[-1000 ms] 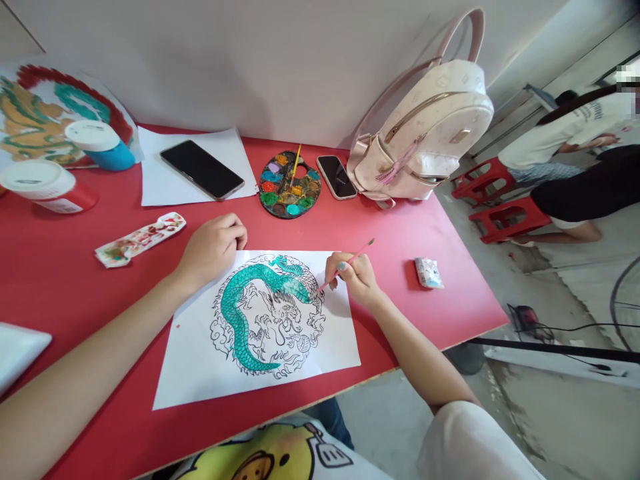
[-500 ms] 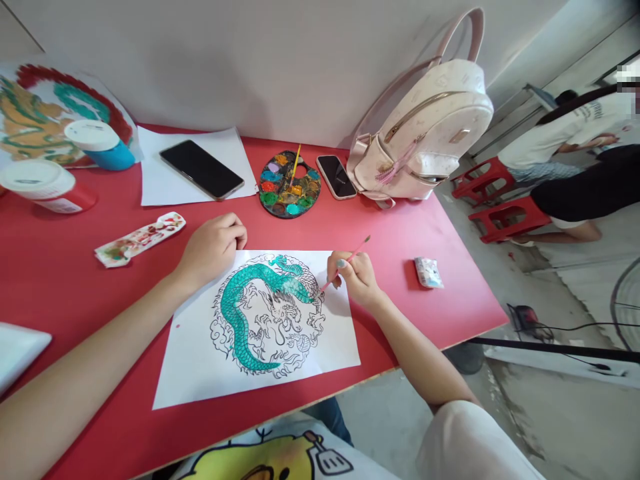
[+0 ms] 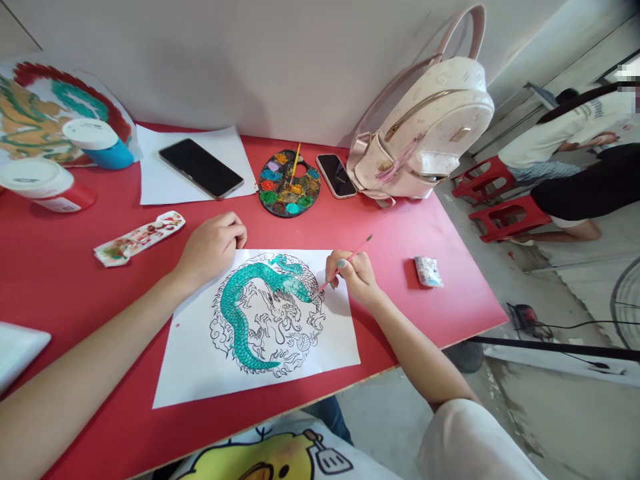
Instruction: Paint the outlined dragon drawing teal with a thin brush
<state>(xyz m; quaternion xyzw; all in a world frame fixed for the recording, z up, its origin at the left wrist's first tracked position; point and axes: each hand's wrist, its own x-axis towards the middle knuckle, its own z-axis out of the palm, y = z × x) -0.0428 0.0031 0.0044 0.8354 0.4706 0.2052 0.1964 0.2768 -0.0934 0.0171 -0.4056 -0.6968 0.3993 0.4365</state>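
Note:
A white sheet (image 3: 200, 360) with a black dragon outline lies on the red table (image 3: 75, 287); the dragon's body (image 3: 235, 313) is painted teal. My right hand (image 3: 355, 277) pinches a thin pink paintbrush (image 3: 350, 257), its tip touching the dragon near the right side of the circle. My left hand (image 3: 213, 247) rests curled on the sheet's upper left corner, fingers folded in, holding the paper down.
A round palette (image 3: 287, 183) with a yellow brush sits behind the sheet, between two phones (image 3: 200, 168) (image 3: 336, 176). A pale backpack (image 3: 425, 127) leans on the wall. Paint jars (image 3: 43, 183) (image 3: 97, 143), a smeared wrapper (image 3: 140, 238) and a small packet (image 3: 428, 271) lie about. People sit by red stools (image 3: 500, 217) at right.
The brush handle has tipped slightly and my right hand has shifted a little over the dragon. My left hand has stayed where it was.

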